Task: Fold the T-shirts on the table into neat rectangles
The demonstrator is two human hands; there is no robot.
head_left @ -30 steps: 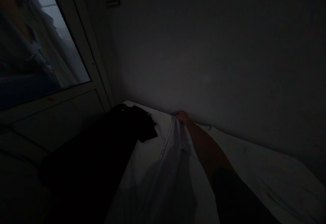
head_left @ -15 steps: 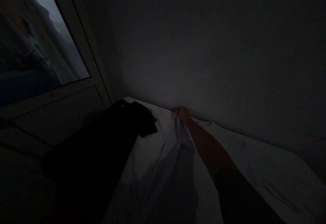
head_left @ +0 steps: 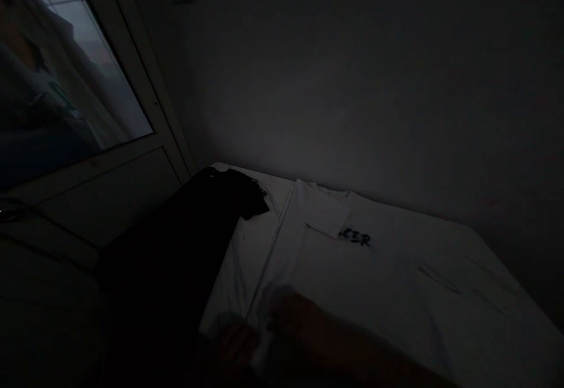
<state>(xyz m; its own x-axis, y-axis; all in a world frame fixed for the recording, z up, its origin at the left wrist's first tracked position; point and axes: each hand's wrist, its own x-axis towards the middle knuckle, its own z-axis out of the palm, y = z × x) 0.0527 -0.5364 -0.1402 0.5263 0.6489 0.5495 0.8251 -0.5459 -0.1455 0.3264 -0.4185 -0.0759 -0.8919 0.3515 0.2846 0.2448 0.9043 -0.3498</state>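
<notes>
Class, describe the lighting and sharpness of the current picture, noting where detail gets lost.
All in the head view: very dim overall, brightest at the door glass; the black shirt loses nearly all detail; left hand and right hand are dark and blurred.

Homelike — glazed door, laid-out T-shirts.

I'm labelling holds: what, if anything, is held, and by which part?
Too dark and blurred to tell; left hand and right hand are by the near part of the white cloth T-shirt.
</notes>
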